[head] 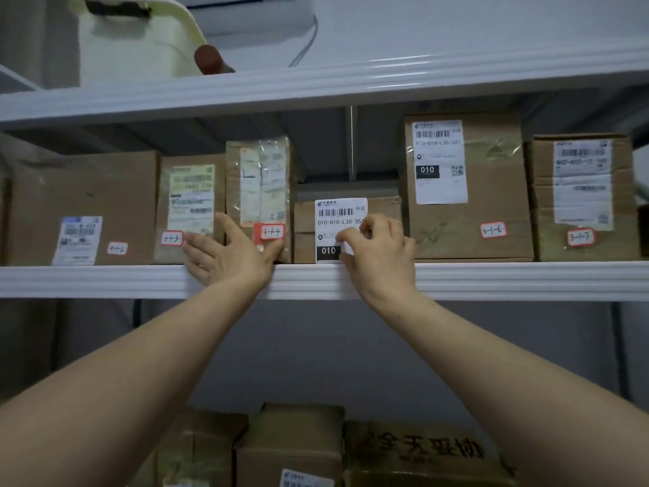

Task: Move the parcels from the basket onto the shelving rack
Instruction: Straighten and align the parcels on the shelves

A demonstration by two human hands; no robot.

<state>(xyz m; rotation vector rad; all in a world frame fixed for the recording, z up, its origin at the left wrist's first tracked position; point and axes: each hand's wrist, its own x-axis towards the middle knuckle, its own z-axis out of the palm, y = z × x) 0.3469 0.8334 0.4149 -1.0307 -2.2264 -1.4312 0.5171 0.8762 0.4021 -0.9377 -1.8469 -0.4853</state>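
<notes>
On the middle shelf point(509, 281) of the white shelving rack point(491, 70), backed by a grey wall point(351, 360), cardboard parcels stand in a row. The low parcel point(382, 214) sits at frame centre, with its long axis running 9 to 3 o'clock and its printed label point(333, 212) upright, facing the camera. Further boxes point(291, 448) lie at 6 o'clock. A cream bin point(133, 47) stands at 11 o'clock. The left hand point(231, 254), fingers spread flat, presses the 3-1-4 parcel point(260, 177). The right hand point(379, 251) pinches a small white slip point(347, 248) against the printed label.
</notes>
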